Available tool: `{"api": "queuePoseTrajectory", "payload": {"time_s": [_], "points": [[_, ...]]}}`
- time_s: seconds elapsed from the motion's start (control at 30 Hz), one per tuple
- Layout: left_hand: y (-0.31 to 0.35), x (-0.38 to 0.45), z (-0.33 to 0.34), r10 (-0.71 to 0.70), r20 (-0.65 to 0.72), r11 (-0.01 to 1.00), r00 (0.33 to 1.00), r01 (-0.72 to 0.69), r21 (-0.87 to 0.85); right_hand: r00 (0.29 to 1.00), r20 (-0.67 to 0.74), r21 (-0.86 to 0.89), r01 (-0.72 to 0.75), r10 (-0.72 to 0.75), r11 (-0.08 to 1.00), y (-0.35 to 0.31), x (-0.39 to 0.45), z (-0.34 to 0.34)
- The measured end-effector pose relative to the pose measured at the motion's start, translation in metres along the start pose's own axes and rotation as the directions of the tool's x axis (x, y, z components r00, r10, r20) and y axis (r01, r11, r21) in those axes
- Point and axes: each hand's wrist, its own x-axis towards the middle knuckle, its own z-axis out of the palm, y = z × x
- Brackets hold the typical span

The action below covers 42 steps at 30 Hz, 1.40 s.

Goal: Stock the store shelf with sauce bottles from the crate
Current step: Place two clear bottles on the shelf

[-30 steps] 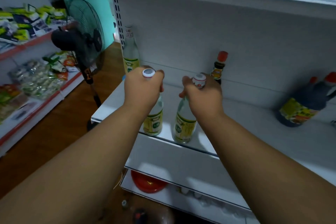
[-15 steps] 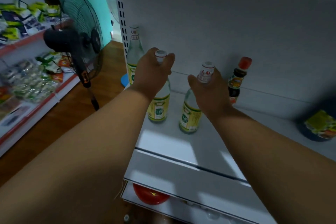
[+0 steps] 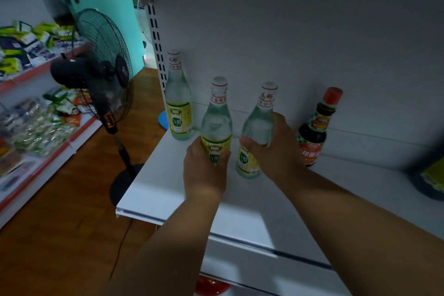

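Observation:
Three clear bottles with yellow labels stand upright on the white shelf (image 3: 252,209). The back left bottle (image 3: 179,108) stands alone by the upright. My left hand (image 3: 204,170) grips the lower body of the middle bottle (image 3: 217,118). Around the body of the right clear bottle (image 3: 260,122) curls my right hand (image 3: 276,149). A dark sauce bottle (image 3: 316,127) with a red cap stands just right of my right hand. The crate is not in view.
A black standing fan (image 3: 101,67) stands on the wooden floor left of the shelf. Packaged goods fill the red-edged shelves (image 3: 31,127) at far left. A dark container with a yellow-green label (image 3: 430,178) sits at the shelf's right. Something red (image 3: 211,286) lies on the shelf below.
Both hands have slid from the bottle necks down to the bodies. The two bottles now stand further back on the shelf, close to the back left bottle.

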Motion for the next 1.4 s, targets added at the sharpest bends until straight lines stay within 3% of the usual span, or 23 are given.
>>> {"api": "queuePoseTrajectory", "payload": {"time_s": [0.13, 0.37, 1.23, 1.4], "points": [[0.002, 0.028, 0.014, 0.089, 0.037, 0.996, 0.995, -0.087, -0.031, 1.000, -0.019, -0.041, -0.003, 0.002, 0.999, 0.002, 0.017, 0.004], [0.000, 0.038, 0.032, -0.117, -0.035, 0.993, 0.992, 0.116, -0.032, 1.000, -0.008, -0.071, -0.015, 0.015, 0.997, 0.008, 0.035, 0.002], [0.005, 0.074, 0.029, -0.130, 0.066, 0.980, 0.989, 0.119, 0.158, 0.996, 0.013, -0.059, -0.086, 0.087, 0.995, 0.001, 0.046, 0.003], [0.011, 0.056, 0.031, -0.155, -0.047, 0.984, 0.987, 0.158, 0.076, 0.977, -0.185, -0.147, -0.136, 0.108, 0.980, 0.002, 0.031, 0.005]]}}
